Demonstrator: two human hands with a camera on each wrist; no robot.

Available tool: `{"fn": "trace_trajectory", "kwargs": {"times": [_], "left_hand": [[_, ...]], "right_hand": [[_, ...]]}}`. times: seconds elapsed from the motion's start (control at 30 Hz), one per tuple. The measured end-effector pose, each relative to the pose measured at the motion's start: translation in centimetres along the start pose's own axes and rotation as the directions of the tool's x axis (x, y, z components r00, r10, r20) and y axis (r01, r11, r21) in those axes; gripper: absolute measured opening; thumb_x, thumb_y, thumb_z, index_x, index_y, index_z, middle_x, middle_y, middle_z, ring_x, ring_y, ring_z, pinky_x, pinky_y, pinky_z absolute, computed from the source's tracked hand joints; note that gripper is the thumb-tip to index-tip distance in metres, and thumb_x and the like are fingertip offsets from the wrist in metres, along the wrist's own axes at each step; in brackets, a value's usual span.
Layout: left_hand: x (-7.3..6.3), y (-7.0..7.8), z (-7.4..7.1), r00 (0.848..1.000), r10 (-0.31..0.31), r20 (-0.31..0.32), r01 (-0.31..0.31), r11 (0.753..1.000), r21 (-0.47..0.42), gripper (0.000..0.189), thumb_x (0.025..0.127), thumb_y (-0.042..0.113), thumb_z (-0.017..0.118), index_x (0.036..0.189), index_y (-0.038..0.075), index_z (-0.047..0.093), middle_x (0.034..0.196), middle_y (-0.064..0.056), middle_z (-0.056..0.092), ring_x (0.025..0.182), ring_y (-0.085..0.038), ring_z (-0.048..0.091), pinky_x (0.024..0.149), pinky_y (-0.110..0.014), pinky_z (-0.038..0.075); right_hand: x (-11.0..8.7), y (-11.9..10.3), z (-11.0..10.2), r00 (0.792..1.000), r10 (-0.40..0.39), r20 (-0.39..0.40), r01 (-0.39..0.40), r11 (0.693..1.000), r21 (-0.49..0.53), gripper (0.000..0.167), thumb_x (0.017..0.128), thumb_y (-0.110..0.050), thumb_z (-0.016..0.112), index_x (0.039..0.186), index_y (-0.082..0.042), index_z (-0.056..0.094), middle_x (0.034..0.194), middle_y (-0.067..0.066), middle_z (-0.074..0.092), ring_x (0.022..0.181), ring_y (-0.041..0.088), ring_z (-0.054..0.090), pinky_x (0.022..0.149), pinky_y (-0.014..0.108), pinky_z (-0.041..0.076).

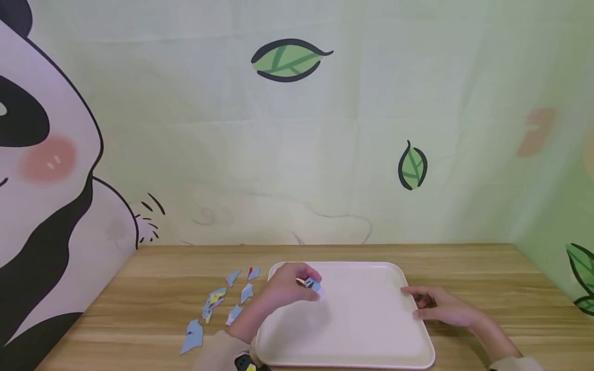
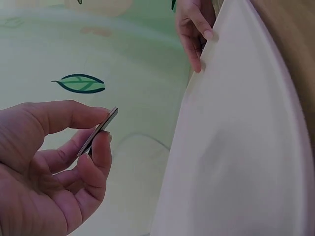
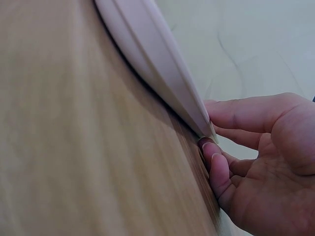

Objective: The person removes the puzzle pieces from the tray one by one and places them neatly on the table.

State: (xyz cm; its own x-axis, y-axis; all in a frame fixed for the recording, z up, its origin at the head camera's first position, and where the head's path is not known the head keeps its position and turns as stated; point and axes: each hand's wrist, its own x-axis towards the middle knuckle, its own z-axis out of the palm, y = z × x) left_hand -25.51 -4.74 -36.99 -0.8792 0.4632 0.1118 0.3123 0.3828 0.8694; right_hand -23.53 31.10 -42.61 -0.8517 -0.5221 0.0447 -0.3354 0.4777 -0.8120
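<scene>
My left hand pinches a small light-blue puzzle piece between thumb and fingers, above the left part of a white tray. In the left wrist view the puzzle piece appears edge-on as a thin, tilted card, its printed face hidden. At the tray's right side, my right hand holds the rim. Seen from the right wrist, its thumb touches the tray's edge, and the other fingers curl in beside and below it. Several other puzzle pieces lie left of the tray.
The tray lies flat on a wooden table. Among the loose pieces is a cluster with yellow parts. Behind the table stands a pale green wall with printed leaves and a panda at the left.
</scene>
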Motion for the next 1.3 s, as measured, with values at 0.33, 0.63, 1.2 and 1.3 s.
{"fn": "trace_trajectory", "kwargs": {"times": [0.33,0.63,1.2,1.3], "left_hand": [[-4.8,-1.2,-3.3,0.997,-0.062,-0.053,0.06,0.997,-0.038,0.032,0.07,0.003,0.074,0.098,-0.001,0.06,0.088,-0.006,0.06,0.073,-0.016,0.057,0.067,-0.028,0.051],[-7.9,-2.8,-5.3,0.993,-0.075,-0.087,0.068,0.994,-0.087,0.037,0.069,0.002,0.074,0.102,-0.002,0.057,0.088,-0.008,0.062,0.068,-0.016,0.056,0.06,-0.024,0.048],[-11.6,-5.8,-7.3,0.995,-0.089,-0.045,0.088,0.996,-0.022,0.036,0.071,0.006,0.074,0.099,-0.006,0.056,0.085,-0.009,0.06,0.068,-0.01,0.055,0.062,-0.022,0.046],[-11.9,-6.4,-7.5,0.996,-0.087,-0.003,0.087,0.996,0.007,0.033,0.07,0.003,0.073,0.097,-0.005,0.057,0.083,-0.008,0.059,0.068,-0.007,0.053,0.061,-0.021,0.045]], "right_hand": [[-0.1,0.0,0.1,1.0,0.014,-0.011,-0.014,1.0,-0.004,0.055,0.083,-0.013,0.063,0.126,0.014,0.042,0.088,0.007,0.051,0.078,0.003,0.045,0.064,0.019,0.04],[0.1,-0.2,0.1,1.0,0.023,-0.014,-0.023,1.0,-0.015,0.055,0.083,-0.013,0.064,0.126,0.013,0.043,0.089,0.008,0.052,0.079,0.003,0.045,0.065,0.019,0.04],[0.0,-0.3,0.1,1.0,0.021,-0.018,-0.021,1.0,-0.023,0.055,0.082,-0.013,0.064,0.125,0.014,0.043,0.087,0.008,0.052,0.078,0.003,0.045,0.065,0.02,0.04],[-0.1,-0.3,0.0,1.0,0.02,-0.017,-0.02,1.0,-0.02,0.055,0.082,-0.013,0.064,0.125,0.015,0.042,0.087,0.008,0.052,0.078,0.003,0.045,0.065,0.02,0.041]]}}
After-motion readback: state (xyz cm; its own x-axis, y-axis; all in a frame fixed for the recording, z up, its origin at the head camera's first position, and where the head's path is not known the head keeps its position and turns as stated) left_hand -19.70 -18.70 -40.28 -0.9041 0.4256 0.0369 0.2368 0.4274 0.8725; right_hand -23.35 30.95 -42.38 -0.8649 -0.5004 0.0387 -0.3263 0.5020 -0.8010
